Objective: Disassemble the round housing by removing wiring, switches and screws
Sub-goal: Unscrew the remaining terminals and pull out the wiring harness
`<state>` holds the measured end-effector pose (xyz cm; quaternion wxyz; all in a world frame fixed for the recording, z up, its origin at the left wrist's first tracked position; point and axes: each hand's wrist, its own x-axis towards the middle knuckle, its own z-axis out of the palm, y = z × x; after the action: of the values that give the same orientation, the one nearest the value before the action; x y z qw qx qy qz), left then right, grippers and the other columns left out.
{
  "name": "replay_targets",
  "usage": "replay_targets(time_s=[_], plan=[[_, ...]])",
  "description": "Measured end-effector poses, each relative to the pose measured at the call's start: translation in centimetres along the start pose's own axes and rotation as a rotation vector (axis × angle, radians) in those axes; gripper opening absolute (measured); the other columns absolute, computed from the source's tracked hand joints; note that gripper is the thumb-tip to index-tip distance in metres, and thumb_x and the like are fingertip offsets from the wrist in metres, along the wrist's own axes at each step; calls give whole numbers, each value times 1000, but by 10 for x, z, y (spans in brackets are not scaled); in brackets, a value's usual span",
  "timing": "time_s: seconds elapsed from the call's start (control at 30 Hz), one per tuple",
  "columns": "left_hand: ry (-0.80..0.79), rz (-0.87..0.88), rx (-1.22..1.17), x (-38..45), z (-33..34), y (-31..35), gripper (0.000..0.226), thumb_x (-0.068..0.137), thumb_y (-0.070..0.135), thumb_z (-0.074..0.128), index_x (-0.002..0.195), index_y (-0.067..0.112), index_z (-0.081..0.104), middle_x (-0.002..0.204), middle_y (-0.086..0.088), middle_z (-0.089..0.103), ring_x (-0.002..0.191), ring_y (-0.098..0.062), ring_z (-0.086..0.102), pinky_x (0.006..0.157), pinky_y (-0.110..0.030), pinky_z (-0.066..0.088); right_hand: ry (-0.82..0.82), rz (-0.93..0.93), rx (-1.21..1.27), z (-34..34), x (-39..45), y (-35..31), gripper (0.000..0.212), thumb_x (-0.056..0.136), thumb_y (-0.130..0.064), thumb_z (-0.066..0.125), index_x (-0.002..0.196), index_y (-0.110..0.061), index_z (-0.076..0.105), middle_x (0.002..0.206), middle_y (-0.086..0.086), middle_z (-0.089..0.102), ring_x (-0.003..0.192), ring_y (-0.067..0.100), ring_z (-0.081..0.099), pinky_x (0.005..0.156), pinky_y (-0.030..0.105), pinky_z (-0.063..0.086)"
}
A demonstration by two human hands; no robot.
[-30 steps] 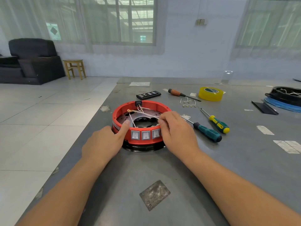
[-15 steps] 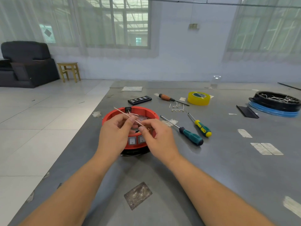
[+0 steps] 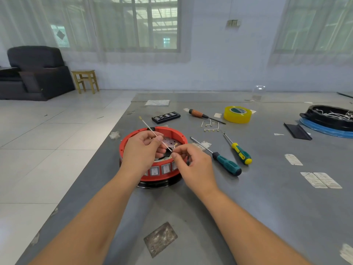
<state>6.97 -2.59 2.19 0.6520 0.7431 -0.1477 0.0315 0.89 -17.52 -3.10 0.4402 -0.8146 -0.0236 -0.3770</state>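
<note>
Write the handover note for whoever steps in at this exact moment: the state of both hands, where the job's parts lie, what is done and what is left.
Left hand pinches a white wire above the red round housing; right hand pinches the same wire's lower end.
Housing sits on the grey table.
Done: this wire is lifted above the housing; several removed wires lie near the yellow tape.
Left: rocker switches still in the front wall, some wiring inside, screws.
Two green-handled screwdrivers lie right of the housing.

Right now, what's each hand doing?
Left hand: pinching the white wire.
Right hand: pinching the same wire's other end, above the red housing.
</note>
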Motion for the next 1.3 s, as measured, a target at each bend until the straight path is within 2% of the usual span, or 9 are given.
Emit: replay_targets(time_s=[0.23, 0.3, 0.4, 0.53, 0.6, 0.7, 0.9, 1.07, 1.3], plan=[[12, 52, 43, 17, 3, 3, 8, 103, 21, 66, 97, 16, 68, 76, 7, 79, 68, -7, 76, 54, -10, 49, 25, 46, -69, -8, 18, -1, 5, 89, -29, 74, 90, -33, 72, 88, -24, 67, 84, 2, 64, 71, 15, 50], [-6, 84, 49, 22, 8, 5, 9, 102, 19, 67, 94, 18, 67, 74, 5, 79, 67, -9, 76, 59, -14, 52, -22, 94, -20, -11, 23, 0, 7, 89, -25, 74, 90, -32, 73, 85, -23, 68, 82, 2, 65, 68, 14, 50], [-34, 100, 102, 30, 17, 4, 6, 102, 23, 67, 96, 22, 68, 76, 5, 79, 73, -10, 77, 74, -32, 59, -51, 170, -21, -15, 31, 3, 11, 89, -21, 73, 86, -32, 73, 81, -22, 69, 78, 0, 66, 65, 10, 48], [-132, 151, 509, 32, 23, -6, 17, 101, 48, 58, 109, 35, 66, 95, 17, 72, 92, -5, 68, 87, -39, 57, 17, 369, -39, -22, 53, 16, 6, 86, -26, 71, 81, -29, 72, 75, -17, 72, 72, 1, 68, 65, 19, 54], [-238, 168, 752, 31, 24, -11, 32, 101, 58, 49, 115, 34, 65, 109, 13, 72, 107, -14, 66, 93, -43, 55, 34, 480, -78, -27, 69, 29, 5, 84, -27, 70, 80, -26, 72, 74, -12, 73, 73, 6, 69, 68, 28, 56], [-331, 172, 1042, 33, 28, -18, 54, 100, 69, 34, 127, 33, 64, 132, 4, 66, 129, -27, 51, 106, -47, 44, 5, 571, -233, -31, 97, 55, 12, 83, -25, 69, 71, -23, 72, 69, -8, 70, 76, 14, 67, 68, 30, 53], [-329, 203, 1114, 35, 33, -30, 61, 100, 70, 26, 134, 34, 62, 142, 1, 52, 135, -30, 30, 113, -50, 28, -77, 682, -533, -17, 160, 115, 10, 82, -16, 64, 85, -15, 73, 88, 5, 72, 87, 26, 64, 68, 31, 51], [-295, 205, 1136, 34, 35, -36, 62, 99, 72, 23, 129, 35, 62, 142, 0, 50, 136, -31, 29, 112, -49, 27, -66, 666, -719, 11, 193, 142, 26, 90, -16, 57, 111, -9, 71, 113, 16, 68, 106, 35, 64, 79, 33, 50], [-274, 220, 1133, 33, 35, -40, 68, 94, 73, 14, 127, 36, 60, 141, 2, 50, 136, -29, 28, 110, -48, 28, -77, 669, -860, 39, 208, 159, 29, 95, -12, 54, 122, -12, 64, 126, 13, 64, 117, 34, 62, 84, 38, 51]])
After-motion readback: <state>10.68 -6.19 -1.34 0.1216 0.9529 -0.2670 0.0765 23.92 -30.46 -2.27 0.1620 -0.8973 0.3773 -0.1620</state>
